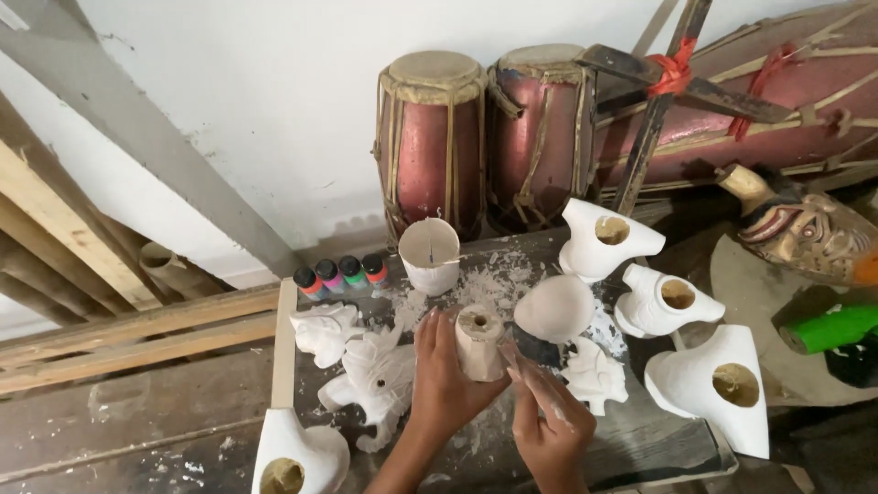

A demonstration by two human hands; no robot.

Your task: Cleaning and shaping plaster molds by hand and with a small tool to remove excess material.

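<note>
L hand (445, 380) is wrapped round a small pale figurine (479, 341), low centre of frame, fingers closed on its side, hollow end facing up. R hand (547, 430) just right of it, pinched shut on a thin pale scraping tool (526, 375) whose tip touches the figurine's lower right edge. Both hands sit over a dusty grey work board (640, 439) covered w/ white shavings.

Around them: white carved animal pieces (366, 366) left of the L hand, a rounded white blank (553, 308) just right of the figurine, three white hollow-base castings (658, 302) at centre right, another one (297, 453) at bottom left. White cup (429, 254) w/ a stick in it behind, centre. Four small paint bottles (340, 274) w/ coloured bands left of the cup. Two red drums (485, 137) against the white wall, top centre. Painted carved mask (805, 229) and green cylinder (830, 327) at right edge. Wood planks (110, 320) at left.
</note>
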